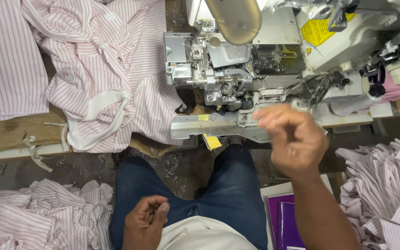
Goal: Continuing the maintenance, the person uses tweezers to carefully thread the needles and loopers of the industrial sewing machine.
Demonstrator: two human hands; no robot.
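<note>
Steel machine bed (218, 126) lies just ahead of my right hand (295, 141), fingers pinched empty; my left hand (145, 222) rests loosely curled on my lap.

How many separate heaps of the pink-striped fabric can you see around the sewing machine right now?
3. One striped heap lies on the table left of the sewing machine, one pile sits lower left by the knee, one bundle lower right. More may lie outside the frame.

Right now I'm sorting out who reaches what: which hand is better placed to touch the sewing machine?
The right hand: it hovers raised just before the sewing machine; the left hand rests low over the lap.
</note>
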